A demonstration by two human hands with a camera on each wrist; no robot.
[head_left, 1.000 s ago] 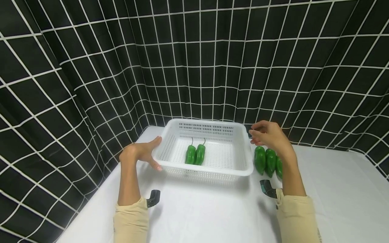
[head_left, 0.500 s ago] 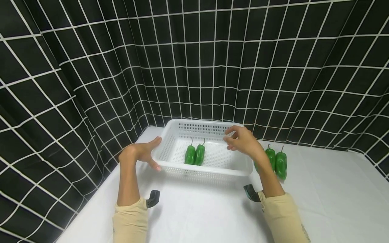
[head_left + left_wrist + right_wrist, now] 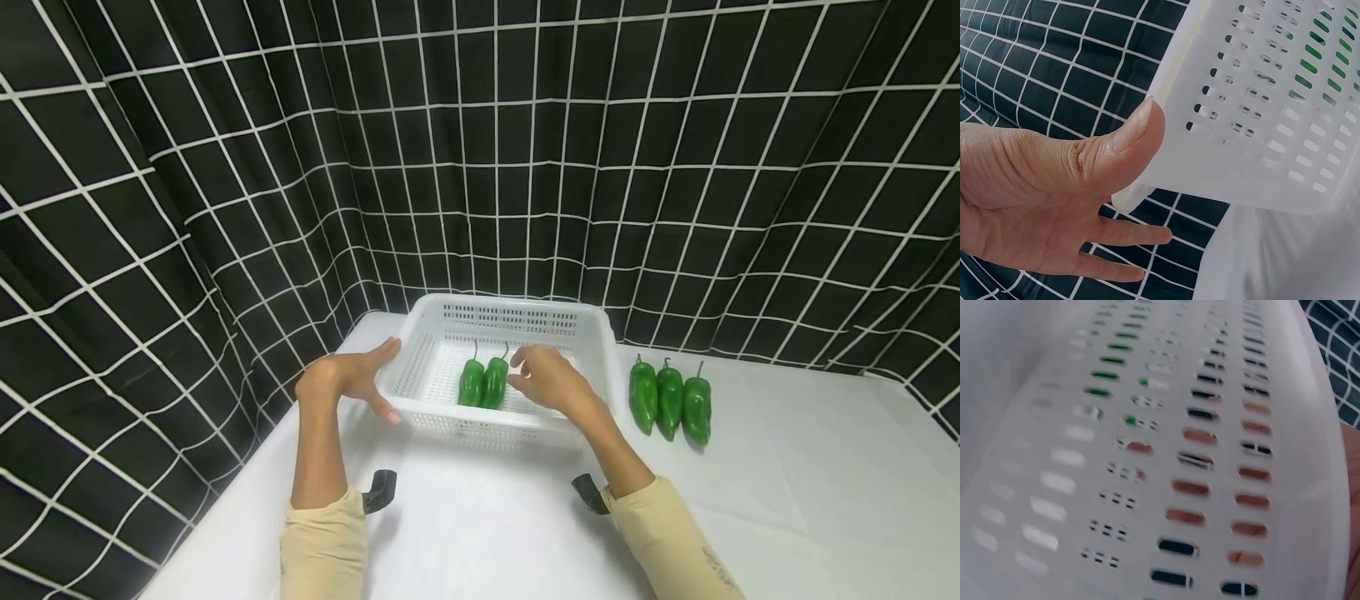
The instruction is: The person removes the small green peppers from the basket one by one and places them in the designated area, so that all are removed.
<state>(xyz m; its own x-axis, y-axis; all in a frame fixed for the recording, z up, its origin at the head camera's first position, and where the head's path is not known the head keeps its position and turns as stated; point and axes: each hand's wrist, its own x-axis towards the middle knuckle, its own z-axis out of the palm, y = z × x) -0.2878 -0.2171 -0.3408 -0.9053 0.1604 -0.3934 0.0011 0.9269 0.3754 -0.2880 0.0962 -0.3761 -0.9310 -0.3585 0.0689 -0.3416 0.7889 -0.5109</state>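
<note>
A white slotted plastic basket [image 3: 594, 354] stands on the table. Inside it, left of the middle, two green peppers [image 3: 472, 383] with stems lie side by side. My left hand [image 3: 352, 375] rests at the basket's left rim, its thumb and fingers spread. In the left wrist view the thumb [image 3: 1129, 140] lies near the rim and other fingers stretch out straight. Loosely bent, the fingers of my right hand [image 3: 551, 379] hang inside the basket beside the right-hand pepper, with nothing visible in them. In the right wrist view the basket wall [image 3: 1297, 487] hides most of that hand.
Right of the basket, three more green peppers [image 3: 670, 402] lie in a row on the white tablecloth [image 3: 810, 467]. A black curtain [image 3: 480, 167] with white grid lines hangs behind and on the left. A dark camera mount [image 3: 380, 490] sits at each wrist.
My right hand has moved left from above the row of peppers, over the basket's right rim and down beside the peppers inside. The left hand and basket have stayed put.
</note>
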